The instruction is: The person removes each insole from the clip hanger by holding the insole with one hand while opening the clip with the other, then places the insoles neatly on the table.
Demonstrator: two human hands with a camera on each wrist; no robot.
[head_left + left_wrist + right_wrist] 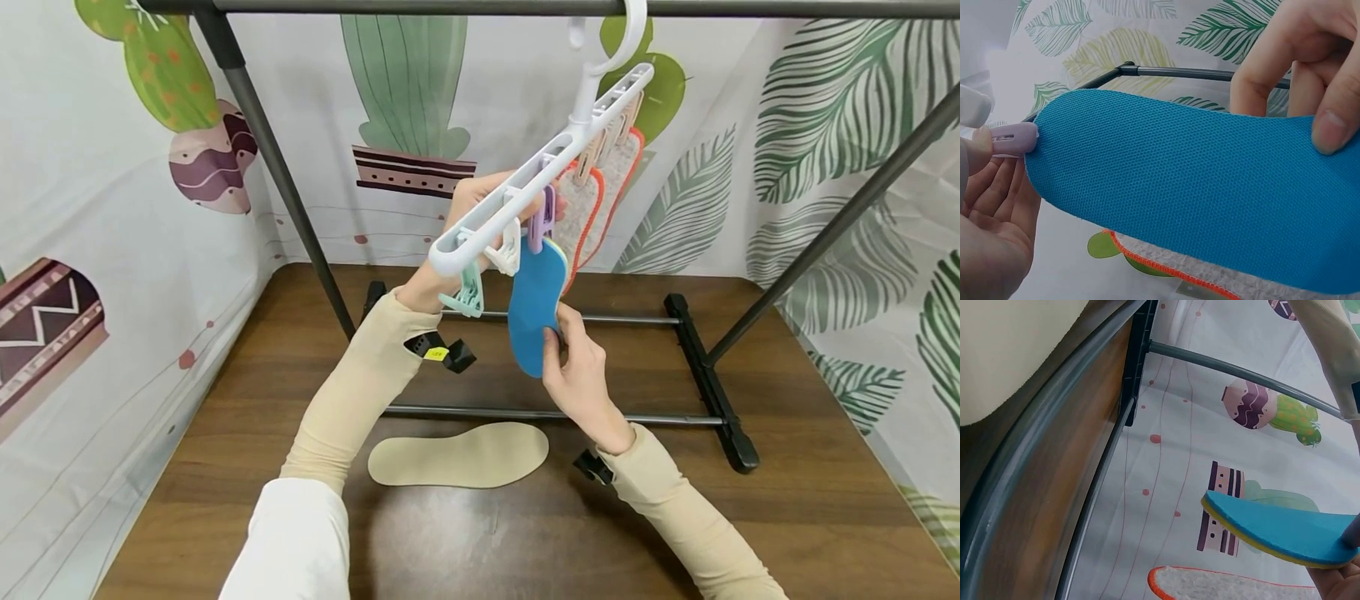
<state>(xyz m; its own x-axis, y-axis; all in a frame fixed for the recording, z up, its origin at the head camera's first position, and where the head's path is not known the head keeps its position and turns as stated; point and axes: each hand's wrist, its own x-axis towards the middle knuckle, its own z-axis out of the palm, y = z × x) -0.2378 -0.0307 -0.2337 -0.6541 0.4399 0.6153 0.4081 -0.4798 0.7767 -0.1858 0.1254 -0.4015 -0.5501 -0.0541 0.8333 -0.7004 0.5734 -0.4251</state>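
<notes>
A blue insole [534,292] hangs toe-down from a purple clothespin [542,218] on a white clip hanger [517,196]. My left hand [471,200], partly hidden behind the hanger bar, pinches that clothespin; in the left wrist view the clothespin [1015,139] sits at the insole's end. Lower on the insole, my right hand [579,367] holds its edge between thumb and fingers. The right wrist view shows a yellow underside layer on the insole [1279,528]. Grey insoles with orange edging [592,208] hang farther along from beige clothespins [600,150].
A beige insole [459,455] lies on the wooden table [480,542]. The hanger hooks over the black rack's top bar [420,7]. A white clothespin [507,248] and a mint clothespin [467,292] dangle at its near end. Rack feet [708,383] stand on the table.
</notes>
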